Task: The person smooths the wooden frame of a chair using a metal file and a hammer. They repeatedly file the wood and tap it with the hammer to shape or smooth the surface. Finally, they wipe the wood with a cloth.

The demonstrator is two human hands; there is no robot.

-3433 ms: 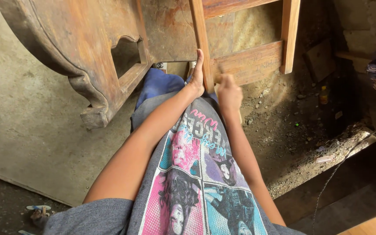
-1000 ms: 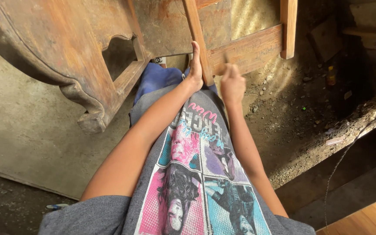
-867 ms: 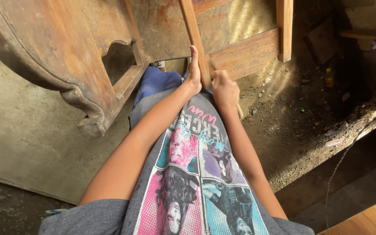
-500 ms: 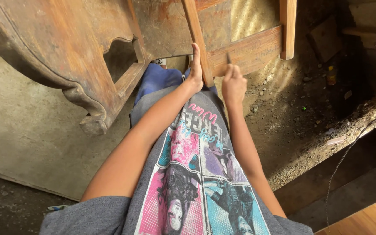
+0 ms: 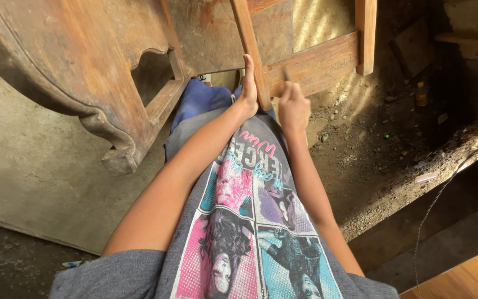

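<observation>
Fingers [image 5: 248, 69] of left hand [image 5: 247, 95] flat and together, pressed along thin wooden slat [image 5: 248, 39]. Right hand [image 5: 293, 106] curled in a fist just beside slat, maybe around something small; hard to tell what. Slat slanting up from lap into wooden frame [image 5: 316, 61]. Big curved wooden piece [image 5: 78, 72] to the left. Gray picture shirt [image 5: 250, 221] below. Dirt floor [image 5: 377, 138] all around.
</observation>
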